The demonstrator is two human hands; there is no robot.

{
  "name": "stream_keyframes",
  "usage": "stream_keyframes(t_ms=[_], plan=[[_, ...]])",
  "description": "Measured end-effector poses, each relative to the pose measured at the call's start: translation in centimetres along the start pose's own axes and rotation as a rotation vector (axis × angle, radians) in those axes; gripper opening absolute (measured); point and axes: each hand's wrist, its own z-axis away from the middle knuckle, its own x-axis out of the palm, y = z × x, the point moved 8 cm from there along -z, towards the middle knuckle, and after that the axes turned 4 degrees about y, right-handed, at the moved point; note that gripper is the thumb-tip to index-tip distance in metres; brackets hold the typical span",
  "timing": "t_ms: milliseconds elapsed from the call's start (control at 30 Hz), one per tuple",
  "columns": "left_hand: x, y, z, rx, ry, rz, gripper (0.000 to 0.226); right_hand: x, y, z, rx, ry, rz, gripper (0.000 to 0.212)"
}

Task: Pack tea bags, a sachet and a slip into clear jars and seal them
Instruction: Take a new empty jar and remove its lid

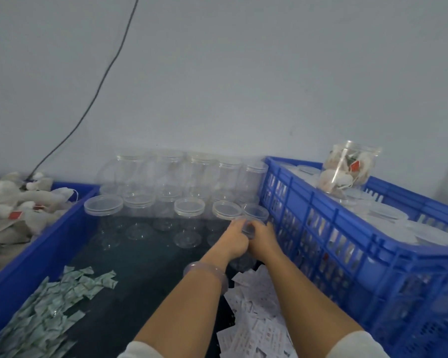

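Early in the batch: one packed jar is sitting on the blue crate at the table's right edge, and empty jars are waiting along the far edge. Left hand and right hand are both gripping a clear jar beside the crate, fingers curled round it, probably opening it; the lid is too blurred to confirm. Tea bags at the left edge, sachets near-left and slips near-right are still waiting to go in.

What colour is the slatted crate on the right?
Blue; the crate shows clearly in the head view.
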Motion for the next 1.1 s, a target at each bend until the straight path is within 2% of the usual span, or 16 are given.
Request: stream_keyframes(t_ms=[100,200,267,367,500,633,733,767,833,867,1000,1100], plan=[[0.7,-0.8,-0.4,-0.066,0.011,-0.035,0.057,-0.4,0.7,0.0,0.058,0.020,-0.053,0.043],[0.8,-1.4,-0.4,-0.056,0.040,-0.018,0.053,-0.4,1.0,0.1,0.067,0.044,-0.152,0.037],[0.7,-1.6,-0.4,-0.046,0.055,-0.005,0.056,-0.4,1.5,0.2,0.079,0.058,-0.224,0.041],[0.5,-1.9,0.0,-0.049,0.079,0.005,0.062,-0.4,1.6,0.0,0.035,0.071,-0.173,0.049],[0.4,-2.0,0.9,-0.010,0.109,0.037,0.064,-0.4,2.2,0.3,0.105,0.096,-0.248,0.054],[-1.1,-1.1,1.7,0.070,0.168,0.131,0.070,-1.7,0.9,0.8,0.039,0.216,-0.283,0.057],[-4.0,0.2,2.9,0.169,0.252,0.195,0.061,-3.0,-1.6,1.0,-0.067,0.237,-0.307,0.067],[-5.1,0.1,3.3,0.175,0.270,0.185,0.064,-3.1,-2.8,1.2,-0.112,0.212,-0.320,0.069],[-6.9,-0.8,4.4,0.119,0.272,0.150,0.089,-2.7,-5.1,1.9,-0.186,0.113,-0.372,0.075],[-7.6,-1.5,5.0,0.091,0.270,0.151,0.092,-2.2,-6.2,2.3,-0.211,0.041,-0.395,0.079],[-10.9,-5.2,9.9,0.052,0.446,0.065,0.082,1.5,-10.5,5.5,-0.308,-0.283,-0.287,0.084],[-11.4,-7.5,13.3,0.070,0.455,-0.019,0.078,4.3,-12.5,8.6,-0.300,-0.370,-0.019,0.111]])
